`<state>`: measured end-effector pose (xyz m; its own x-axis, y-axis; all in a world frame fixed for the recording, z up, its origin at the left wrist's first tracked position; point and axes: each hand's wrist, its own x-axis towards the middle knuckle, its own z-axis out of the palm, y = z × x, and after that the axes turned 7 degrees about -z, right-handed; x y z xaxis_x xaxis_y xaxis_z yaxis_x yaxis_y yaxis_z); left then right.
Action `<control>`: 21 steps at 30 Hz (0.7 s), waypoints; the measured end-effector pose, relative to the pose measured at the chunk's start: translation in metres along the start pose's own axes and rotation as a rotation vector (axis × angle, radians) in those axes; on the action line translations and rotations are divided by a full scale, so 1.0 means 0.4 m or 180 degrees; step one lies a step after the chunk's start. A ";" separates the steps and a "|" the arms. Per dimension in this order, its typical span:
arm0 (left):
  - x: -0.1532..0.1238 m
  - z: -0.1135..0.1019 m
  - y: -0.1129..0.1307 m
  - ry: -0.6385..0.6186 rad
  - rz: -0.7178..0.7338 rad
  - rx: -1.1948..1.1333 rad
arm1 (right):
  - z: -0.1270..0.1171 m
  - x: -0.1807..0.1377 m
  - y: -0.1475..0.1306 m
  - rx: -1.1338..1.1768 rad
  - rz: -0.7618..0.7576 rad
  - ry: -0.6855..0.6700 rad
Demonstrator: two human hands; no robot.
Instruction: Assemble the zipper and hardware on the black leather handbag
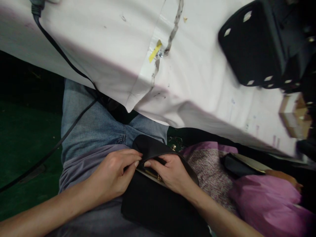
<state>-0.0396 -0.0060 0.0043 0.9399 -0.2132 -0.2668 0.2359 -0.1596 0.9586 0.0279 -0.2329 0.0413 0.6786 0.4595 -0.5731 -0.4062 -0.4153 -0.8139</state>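
A black handbag (153,204) lies on my lap, its flap lifted toward the table. My left hand (113,174) pinches the edge of the flap with thumb and fingertips. My right hand (170,172) grips the bag's opening just beside it, fingers curled over a gold-coloured metal clasp (154,174). The two hands nearly touch at the bag's upper edge. My lap shows blue jeans (98,125) and a grey shirt hem.
A white-covered table (197,72) with taped seams spans the top. A black bag with white tabs (251,46) sits on it at the right. A black cable (61,56) runs off the table across my leg. A person in pink clothing (266,200) sits to my right, holding another black piece.
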 end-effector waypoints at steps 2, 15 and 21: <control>-0.003 0.006 -0.001 0.0080 0.0032 -0.0017 | -0.002 0.002 -0.009 -0.0129 0.0010 -0.0022; -0.021 0.028 -0.003 0.0408 0.0219 -0.0282 | -0.010 -0.010 0.011 -0.0224 0.0236 0.0101; -0.015 0.029 0.006 0.0548 0.0369 -0.0494 | -0.013 -0.013 0.016 -0.0375 0.0162 0.0355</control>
<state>-0.0477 -0.0164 0.0069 0.9879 -0.0520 -0.1461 0.1468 0.0091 0.9891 0.0251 -0.2421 0.0397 0.7254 0.3481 -0.5939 -0.3717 -0.5281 -0.7635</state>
